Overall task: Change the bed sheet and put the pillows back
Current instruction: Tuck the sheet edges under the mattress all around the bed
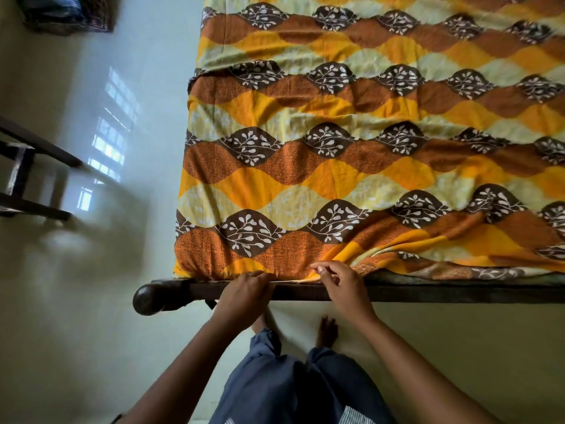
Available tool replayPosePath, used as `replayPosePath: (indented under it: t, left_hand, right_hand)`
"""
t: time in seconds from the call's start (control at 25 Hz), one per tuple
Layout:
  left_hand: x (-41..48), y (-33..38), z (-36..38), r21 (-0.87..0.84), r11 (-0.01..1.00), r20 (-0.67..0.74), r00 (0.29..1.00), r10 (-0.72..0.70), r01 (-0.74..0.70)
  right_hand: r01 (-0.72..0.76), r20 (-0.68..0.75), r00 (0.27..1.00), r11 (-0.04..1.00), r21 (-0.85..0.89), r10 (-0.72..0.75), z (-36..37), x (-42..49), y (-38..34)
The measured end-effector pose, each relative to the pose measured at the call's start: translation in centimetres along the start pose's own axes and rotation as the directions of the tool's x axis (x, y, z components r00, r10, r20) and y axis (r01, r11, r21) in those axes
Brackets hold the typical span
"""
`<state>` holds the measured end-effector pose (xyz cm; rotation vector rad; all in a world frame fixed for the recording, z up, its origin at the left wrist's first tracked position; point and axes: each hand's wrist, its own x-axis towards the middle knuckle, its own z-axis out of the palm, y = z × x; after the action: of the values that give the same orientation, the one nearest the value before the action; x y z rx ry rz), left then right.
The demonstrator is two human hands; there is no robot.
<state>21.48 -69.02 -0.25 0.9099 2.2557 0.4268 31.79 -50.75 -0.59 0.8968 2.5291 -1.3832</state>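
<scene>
While tucking bed sheet [336, 166], spread over bed [153, 296], along near edge: pinches bunched hem with right hand [342, 286]; buries left hand [244, 290] fingertips, grip unreadable; risks dragging tucked corner loose if tugged hard.

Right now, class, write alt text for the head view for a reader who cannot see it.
A left hand and right hand tuck an orange leaf-patterned bed sheet at the dark bed rail; cloth bunches near the right hand.

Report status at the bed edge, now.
Left hand on the orange, yellow and brown leaf-print bed sheet at the dark wooden bed rail, fingertips hidden. Right hand pinches its hem. Sheet spread, rumpled at right. Nothing blocking the rail.
</scene>
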Motion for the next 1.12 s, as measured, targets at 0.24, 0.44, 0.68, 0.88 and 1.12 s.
replayPosePath:
  t: [0.24, 0.44, 0.68, 0.88, 1.12]
  left_hand:
    - [4.9, 7.7, 3.7, -0.053, 0.993, -0.021, 0.994, 0.106, -0.107]
    - [10.4, 15.1, 7.4, -0.026, 0.982, -0.123, 0.976, 0.181, -0.186]
    - [15.9, 22.7, 11.0, 0.037, 0.988, -0.205, 0.966, 0.156, -0.152]
    - [16.7, 25.2, 12.7, 0.17, 0.973, -0.187, 0.965, 0.186, -0.154]
    - [16.4, 26.3, 14.3, 0.159, 0.986, -0.129, 0.988, 0.08, -0.059]
  right_hand:
    - [-0.09, -0.176, 0.982, 0.989, -0.119, 0.068, -10.3, -0.2, 7.0]
    - [-0.046, -0.172, 0.985, 0.947, -0.317, -0.01, -19.7, 2.1, 15.4]
    - [0.252, 0.275, 0.955, 0.782, -0.57, -0.108, -23.4, 5.8, 21.3]
    - [0.548, 0.315, 0.836, 0.636, -0.543, -0.45, -27.1, 5.0, 22.9]
    - [0.53, 0.327, 0.848, 0.644, -0.551, -0.418, -27.2, 2.6, 24.3]
